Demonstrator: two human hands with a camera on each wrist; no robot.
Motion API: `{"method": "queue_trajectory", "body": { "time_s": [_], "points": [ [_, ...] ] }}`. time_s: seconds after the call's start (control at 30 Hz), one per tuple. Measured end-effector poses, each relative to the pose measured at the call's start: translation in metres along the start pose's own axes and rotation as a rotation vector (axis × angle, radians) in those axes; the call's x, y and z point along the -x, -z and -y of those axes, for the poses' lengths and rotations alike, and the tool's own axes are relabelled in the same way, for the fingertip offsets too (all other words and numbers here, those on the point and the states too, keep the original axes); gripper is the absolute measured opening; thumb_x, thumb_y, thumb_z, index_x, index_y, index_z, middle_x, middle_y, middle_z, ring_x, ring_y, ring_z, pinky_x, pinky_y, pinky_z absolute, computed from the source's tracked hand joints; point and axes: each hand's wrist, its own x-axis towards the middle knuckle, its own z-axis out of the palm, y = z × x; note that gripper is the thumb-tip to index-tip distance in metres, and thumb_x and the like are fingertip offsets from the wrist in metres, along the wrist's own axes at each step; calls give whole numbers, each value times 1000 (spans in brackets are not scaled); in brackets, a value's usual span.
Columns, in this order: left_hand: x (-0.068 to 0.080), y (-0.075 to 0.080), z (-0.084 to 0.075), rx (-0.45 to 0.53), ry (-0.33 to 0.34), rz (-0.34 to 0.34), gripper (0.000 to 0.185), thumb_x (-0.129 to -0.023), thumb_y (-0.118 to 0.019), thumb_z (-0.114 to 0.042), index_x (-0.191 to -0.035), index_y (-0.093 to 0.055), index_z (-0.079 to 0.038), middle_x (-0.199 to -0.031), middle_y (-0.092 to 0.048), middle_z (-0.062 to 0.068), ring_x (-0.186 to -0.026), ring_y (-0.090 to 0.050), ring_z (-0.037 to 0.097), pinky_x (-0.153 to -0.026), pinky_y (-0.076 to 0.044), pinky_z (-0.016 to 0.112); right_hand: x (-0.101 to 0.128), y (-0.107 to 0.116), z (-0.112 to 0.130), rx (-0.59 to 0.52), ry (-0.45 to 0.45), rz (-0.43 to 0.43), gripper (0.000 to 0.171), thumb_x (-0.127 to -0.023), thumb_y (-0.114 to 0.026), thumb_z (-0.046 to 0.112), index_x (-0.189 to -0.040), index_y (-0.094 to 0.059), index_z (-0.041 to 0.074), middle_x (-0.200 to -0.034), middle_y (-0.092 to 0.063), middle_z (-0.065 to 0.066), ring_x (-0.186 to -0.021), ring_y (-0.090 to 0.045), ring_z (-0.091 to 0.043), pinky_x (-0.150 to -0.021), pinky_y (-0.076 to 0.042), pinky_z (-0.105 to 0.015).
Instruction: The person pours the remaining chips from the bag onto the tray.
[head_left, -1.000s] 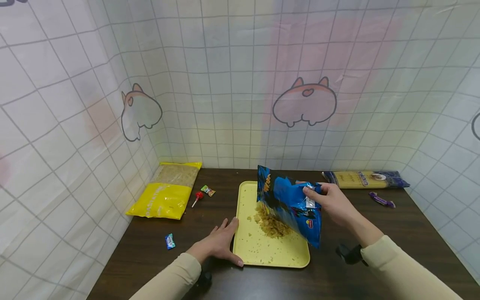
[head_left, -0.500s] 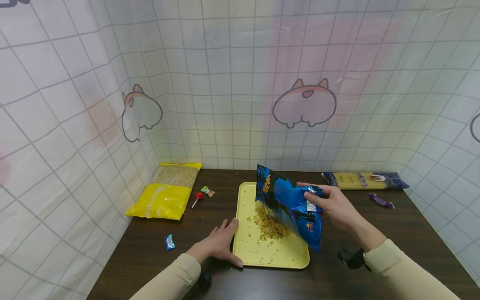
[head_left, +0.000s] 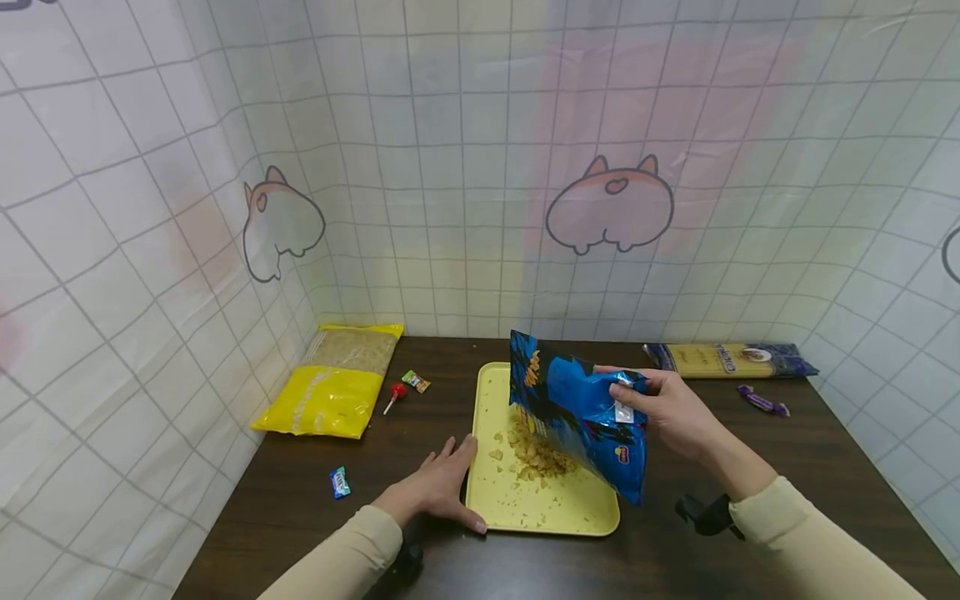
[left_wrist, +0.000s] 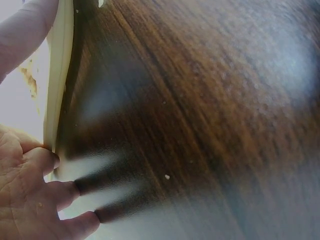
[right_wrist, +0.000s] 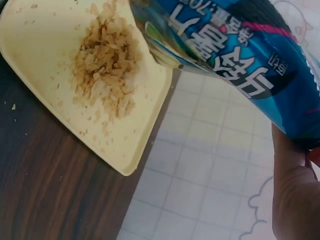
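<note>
Blue potato-chip bag tilted over a yellow tray
Crushed chips lie heaped mid-tray, crumbs scattered around.

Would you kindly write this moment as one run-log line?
left hand: touches left edge of yellow tray | right hand: holds blue bag tilted over yellow tray | broken chips: piled on yellow tray

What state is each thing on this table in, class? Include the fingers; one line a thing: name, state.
Yellow tray: lying flat
Chips: broken, heaped loose on the tray
Blue bag: tilted over the tray
Left fingers: spread along the tray's edge
Right fingers: pinching the bag
Yellow packet: lying flat, filled
Lollipop: lying down
Purple sweet: wrapped
Blue sweet: wrapped
</note>
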Motion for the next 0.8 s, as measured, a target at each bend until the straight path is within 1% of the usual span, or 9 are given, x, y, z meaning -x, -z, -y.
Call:
{"method": "queue_trajectory", "body": {
  "time_s": [0.13, 0.23, 0.3, 0.37, 0.43, 0.53, 0.67, 0.73, 0.8],
  "points": [
    [0, 1, -1, -2, 5, 2, 134, -69, -90, -57, -163, -14, -1, -171, -17, 18, -157, -13, 46, -121, -21, 68, 0, 0, -2, -27, -1, 9, 34, -105, -59, 24, -132, -68, 4, -137, -61, 17, -114, -68, -5, -91, -60, -36],
    [0, 1, -1, -4, 4, 2, 133, -69, -91, -57, -163, -14, -1, -171, -17, 18, -157, -14, 46, -120, -21, 68, 0, 0, -4, -27, 0, 4, 32, -105, -60, 24, -130, -70, 7, -137, -61, 17, -114, -68, -4, -90, -60, -35],
    [0, 1, -1, -3, 3, 2, 133, -69, -91, -56, -163, -15, -1, -171, -17, 18, -157, -14, 46, -120, -21, 68, 0, 0, -5, -27, 0, 5, 28, -105, -60, 23, -126, -72, 8, -136, -61, 20, -113, -68, -4, -88, -60, -34],
    [0, 1, -1, 3, 3, 3, 133, -69, -91, -57, -163, -15, -1, -171, -17, 18, -157, -13, 46, -121, -21, 68, 0, 0, -6, -51, -5, 8, 28, -105, -59, 23, -128, -72, 12, -134, -63, 19, -114, -68, -5, -88, -61, -34],
    [1, 1, 0, 7, 2, 3, 133, -69, -90, -57, -163, -15, -1, -171, -17, 18, -157, -13, 46, -121, -21, 68, -1, -1, -5, -68, -13, 12, 30, -106, -58, 24, -131, -70, 12, -132, -65, 17, -114, -68, -7, -88, -60, -35],
    [1, 2, 0, 8, -4, 5, 133, -69, -89, -60, -163, -15, -1, -171, -17, 18, -157, -13, 46, -121, -20, 68, -1, -1, -4, -77, -31, 14, 38, -106, -57, 25, -141, -63, 11, -135, -65, 7, -116, -67, -9, -92, -60, -37],
    [1, 3, 0, 8, -9, 5, 134, -69, -88, -61, -163, -15, -1, -171, -17, 18, -157, -13, 47, -120, -20, 69, 1, -2, -2, -42, -45, 19, 46, -106, -57, 26, -147, -56, 6, -146, -58, -11, -119, -65, -11, -95, -58, -40],
    [1, 3, 0, 8, -7, 5, 133, -69, -89, -60, -163, -15, -1, -171, -17, 18, -157, -14, 47, -120, -21, 68, 2, -2, -2, -44, -51, 16, 45, -106, -57, 27, -147, -56, 8, -148, -56, -14, -120, -65, -11, -96, -58, -40],
    [1, 3, -1, 9, -3, 3, 133, -70, -89, -58, -163, -15, -1, -171, -17, 18, -157, -14, 46, -121, -21, 67, 1, -3, -2, -40, -61, 15, 39, -106, -57, 28, -139, -64, 8, -149, -56, -10, -120, -65, -10, -95, -58, -38]
  ]
}}
